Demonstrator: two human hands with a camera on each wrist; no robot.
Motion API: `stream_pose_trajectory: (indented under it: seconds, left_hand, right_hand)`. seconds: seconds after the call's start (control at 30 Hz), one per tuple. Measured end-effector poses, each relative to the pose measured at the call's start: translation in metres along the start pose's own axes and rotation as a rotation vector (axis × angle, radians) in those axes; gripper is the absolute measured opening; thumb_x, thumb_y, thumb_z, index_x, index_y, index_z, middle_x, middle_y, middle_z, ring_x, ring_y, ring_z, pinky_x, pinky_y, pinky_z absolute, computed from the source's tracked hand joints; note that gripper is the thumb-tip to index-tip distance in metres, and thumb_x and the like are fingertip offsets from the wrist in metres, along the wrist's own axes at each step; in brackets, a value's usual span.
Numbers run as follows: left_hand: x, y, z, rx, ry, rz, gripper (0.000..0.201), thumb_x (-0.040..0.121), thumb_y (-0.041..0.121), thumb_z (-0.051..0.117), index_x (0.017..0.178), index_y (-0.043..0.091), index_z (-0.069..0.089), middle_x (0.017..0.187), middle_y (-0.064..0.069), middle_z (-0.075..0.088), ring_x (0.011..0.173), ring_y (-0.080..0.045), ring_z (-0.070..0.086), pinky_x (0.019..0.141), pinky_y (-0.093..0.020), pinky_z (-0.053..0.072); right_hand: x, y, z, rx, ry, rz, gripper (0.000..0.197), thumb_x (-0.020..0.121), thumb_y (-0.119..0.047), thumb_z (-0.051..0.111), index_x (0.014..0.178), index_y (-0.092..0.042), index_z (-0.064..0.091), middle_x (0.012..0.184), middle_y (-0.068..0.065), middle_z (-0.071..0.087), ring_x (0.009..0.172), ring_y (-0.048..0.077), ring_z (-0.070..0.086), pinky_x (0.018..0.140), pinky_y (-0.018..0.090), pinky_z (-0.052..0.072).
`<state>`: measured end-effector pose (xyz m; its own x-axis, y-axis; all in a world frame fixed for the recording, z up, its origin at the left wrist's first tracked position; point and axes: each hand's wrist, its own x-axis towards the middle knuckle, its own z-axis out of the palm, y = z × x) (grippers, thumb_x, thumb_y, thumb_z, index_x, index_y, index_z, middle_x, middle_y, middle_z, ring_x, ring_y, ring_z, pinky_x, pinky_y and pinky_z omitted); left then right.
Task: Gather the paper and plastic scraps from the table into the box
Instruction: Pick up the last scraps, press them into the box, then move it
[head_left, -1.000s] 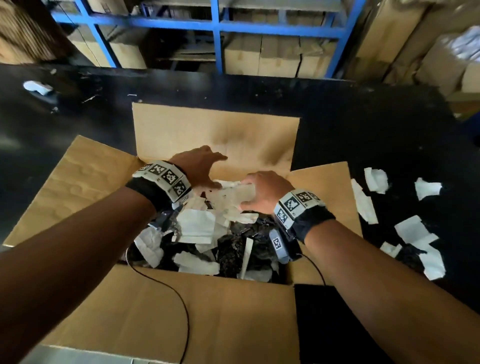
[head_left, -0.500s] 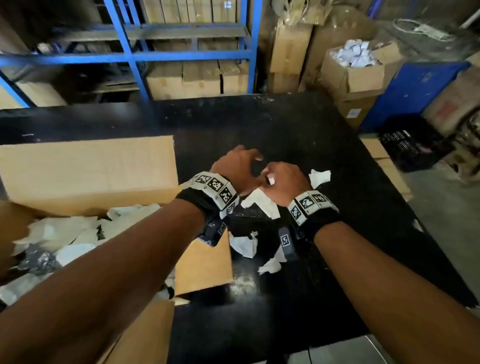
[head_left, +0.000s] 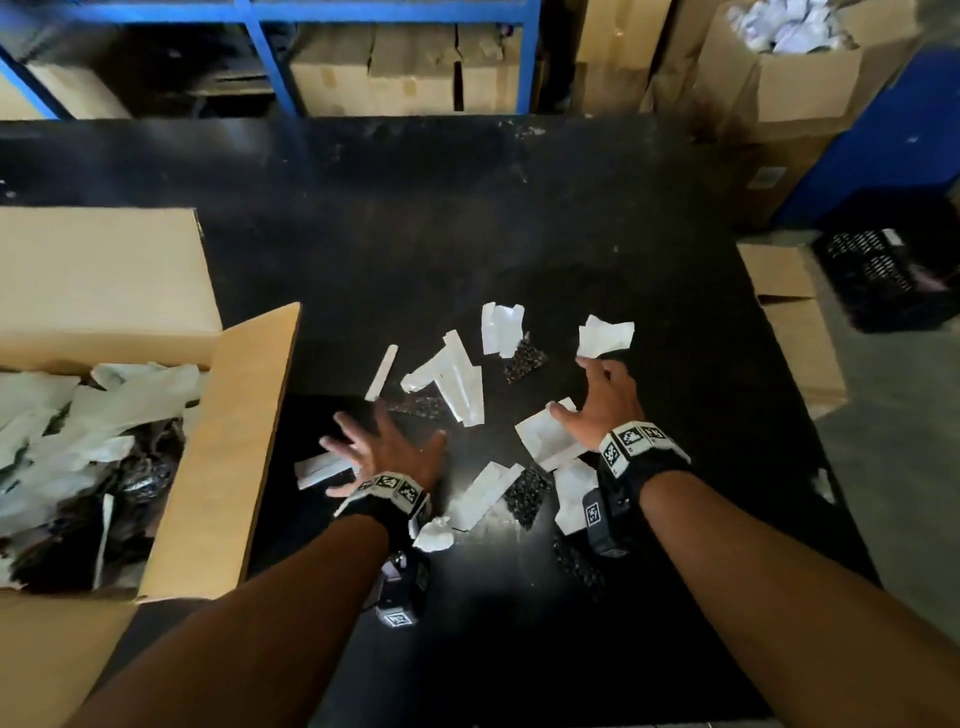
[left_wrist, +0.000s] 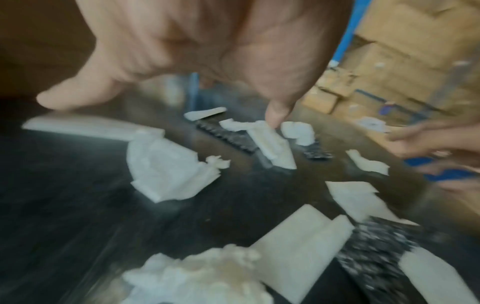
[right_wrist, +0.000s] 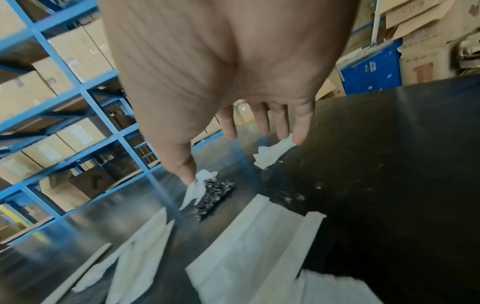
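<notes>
An open cardboard box (head_left: 228, 447) sits at the left of the black table (head_left: 415, 234), holding several white paper and dark plastic scraps (head_left: 78, 431). More white paper scraps (head_left: 452, 374) and dark speckled plastic scraps (head_left: 525, 358) lie scattered right of it. My left hand (head_left: 363, 441) hovers palm down with fingers spread, over a white strip (head_left: 319, 470). My right hand (head_left: 597, 400) is spread too, its thumb on a white scrap (head_left: 543, 439) and its fingertips beside another (head_left: 605, 335). Both wrist views show the left hand (left_wrist: 168, 86) and right hand (right_wrist: 233, 148) holding nothing.
Blue shelving (head_left: 270, 57) with cartons stands beyond the table. At the back right is a carton full of white scraps (head_left: 800, 78). Flat cardboard (head_left: 795, 322) and a black crate (head_left: 883, 275) lie on the floor past the table's right edge.
Both hands came out of the box and moved right over the loose scraps. Half a second ago they were close together; now they are apart with fingers spread.
</notes>
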<state>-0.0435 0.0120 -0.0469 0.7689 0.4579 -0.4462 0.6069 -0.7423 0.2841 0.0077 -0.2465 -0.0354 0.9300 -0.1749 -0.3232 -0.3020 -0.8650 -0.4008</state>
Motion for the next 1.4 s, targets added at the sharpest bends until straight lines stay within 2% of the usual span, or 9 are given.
stream_pose_trajectory:
  seconds: [0.1,0.23,0.47,0.7,0.83,0.93,1.07,1.2,1.4]
  left_hand:
    - [0.028,-0.027,0.017,-0.108,0.156,-0.192,0.111,0.080,0.073,0.063,0.160,0.034,-0.003,0.164,-0.025,-0.016,0.146,-0.056,-0.014,0.110,-0.076,0.003]
    - [0.062,-0.034,0.033,-0.182,0.242,-0.316,0.110,0.077,0.082,0.054,0.159,0.038,-0.005,0.164,-0.027,-0.008,0.147,-0.056,0.000,0.114,-0.070,0.004]
    - [0.096,0.014,0.049,-0.051,0.127,0.141,0.093,0.085,0.078,0.047,0.159,0.044,0.000,0.168,-0.014,-0.012,0.153,-0.038,-0.013,0.119,-0.062,-0.007]
    - [0.084,0.046,0.061,0.156,-0.068,0.607,0.086,0.091,0.071,0.045,0.160,0.038,0.007,0.169,0.001,-0.005,0.155,-0.028,-0.010,0.122,-0.063,0.001]
    - [0.056,0.032,0.049,0.084,-0.007,0.625,0.089,0.088,0.067,0.054,0.160,0.035,0.011,0.169,-0.002,0.001,0.155,-0.027,-0.005,0.121,-0.066,0.007]
    - [0.022,0.001,0.042,0.123,0.006,0.568,0.108,0.074,0.086,0.052,0.159,0.041,0.002,0.169,-0.003,-0.010,0.154,-0.031,-0.013,0.116,-0.066,-0.004]
    - [-0.018,-0.058,0.050,0.168,-0.030,0.479,0.127,0.054,0.103,0.046,0.155,0.050,-0.009,0.167,-0.007,-0.019,0.152,-0.038,-0.019,0.114,-0.074,-0.001]
    - [-0.020,-0.093,0.059,0.198,-0.069,0.451,0.135,0.047,0.105,0.049,0.155,0.050,-0.010,0.166,-0.009,-0.022,0.152,-0.038,-0.020,0.117,-0.071,0.001]
    - [-0.001,-0.078,0.076,0.322,-0.005,0.608,0.113,0.071,0.097,0.038,0.159,0.042,-0.007,0.167,-0.010,-0.018,0.153,-0.035,-0.017,0.118,-0.070,0.001]
  right_hand:
    - [0.037,0.010,0.001,-0.030,-0.003,0.017,0.100,0.079,-0.061,0.074,0.157,-0.038,0.017,0.167,0.008,0.006,0.152,0.035,0.010,0.117,0.055,0.028]
    - [0.093,0.021,-0.001,-0.091,-0.045,0.046,0.120,0.070,-0.079,0.070,0.157,-0.047,-0.007,0.168,0.008,-0.017,0.154,0.036,-0.010,0.121,0.061,0.015]
    - [0.135,0.003,0.026,-0.181,-0.201,-0.131,0.110,0.073,-0.092,0.047,0.157,-0.046,-0.006,0.170,0.006,-0.008,0.155,0.030,-0.008,0.123,0.057,0.007]
    - [0.094,-0.024,0.053,-0.226,-0.339,-0.562,0.092,0.087,-0.068,0.060,0.161,-0.037,0.015,0.170,0.001,0.003,0.156,0.023,-0.001,0.125,0.054,0.012]
    - [0.058,-0.006,0.041,-0.141,-0.271,-0.614,0.099,0.082,-0.066,0.068,0.160,-0.035,0.016,0.170,0.005,0.003,0.156,0.027,0.002,0.123,0.056,0.015]
    - [0.021,0.020,0.028,-0.168,-0.260,-0.629,0.124,0.066,-0.076,0.074,0.160,-0.040,0.002,0.170,0.006,-0.009,0.155,0.031,-0.006,0.123,0.061,0.010]
    - [-0.038,0.064,0.021,-0.335,-0.353,-0.668,0.153,0.043,-0.089,0.075,0.157,-0.043,-0.017,0.165,0.005,-0.029,0.152,0.034,-0.023,0.120,0.066,0.002]
    - [-0.072,0.105,0.033,-0.537,-0.429,-0.751,0.163,0.031,-0.099,0.065,0.157,-0.038,-0.019,0.163,0.012,-0.031,0.149,0.041,-0.026,0.118,0.070,0.004]
    - [-0.060,0.104,0.058,-0.506,-0.395,-0.754,0.143,0.049,-0.102,0.055,0.159,-0.040,-0.012,0.166,0.009,-0.025,0.151,0.038,-0.023,0.118,0.069,0.006]
